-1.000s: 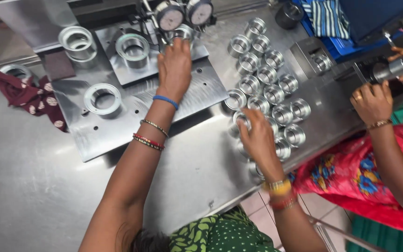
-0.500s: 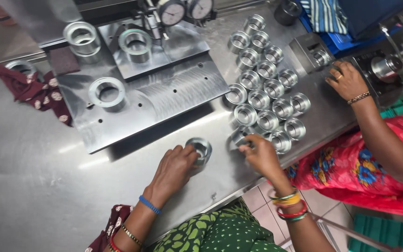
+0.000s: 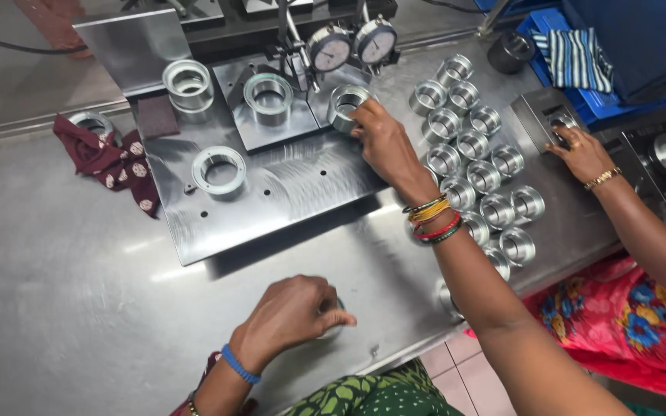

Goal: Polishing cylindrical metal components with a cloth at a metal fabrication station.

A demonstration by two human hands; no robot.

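Gripping a shiny steel ring [image 3: 346, 105] at its rim, the right hand [image 3: 385, 143] holds it tilted on the polished steel gauge plate [image 3: 271, 192], just below two round dial gauges [image 3: 352, 45] on their stand. Fingers curl round the ring's right edge; the grasp is firm. Stacked bangles, yellow, red and green [image 3: 432, 218], sit on that wrist.

Left hand [image 3: 290, 312] rests low on the stainless steel table [image 3: 63, 308], fingers cupped over a second steel ring [image 3: 334, 327]; only a sliver of metal shows beneath the fingertips, so the hand covers it more than clamps it. Blue wristband [image 3: 239, 364] on that wrist.

On the gauge plate: a flat ring collar [image 3: 219, 169] toward the left, a seated ring fixture [image 3: 268, 98] behind it, and a taller steel ring [image 3: 187, 84] at the plate's far-left corner. A maroon patterned cloth [image 3: 113, 159] lies left of the plate, touching its edge.

Right of the plate, a cluster of matching steel rings [image 3: 472, 150] stands in rough rows on the table, partly hidden by the right forearm.

Far right, another person's hand [image 3: 580, 152] presses on a small grey metal block [image 3: 543, 115]. A blue tray [image 3: 560, 62] with a striped cloth [image 3: 576, 58] sits beyond.
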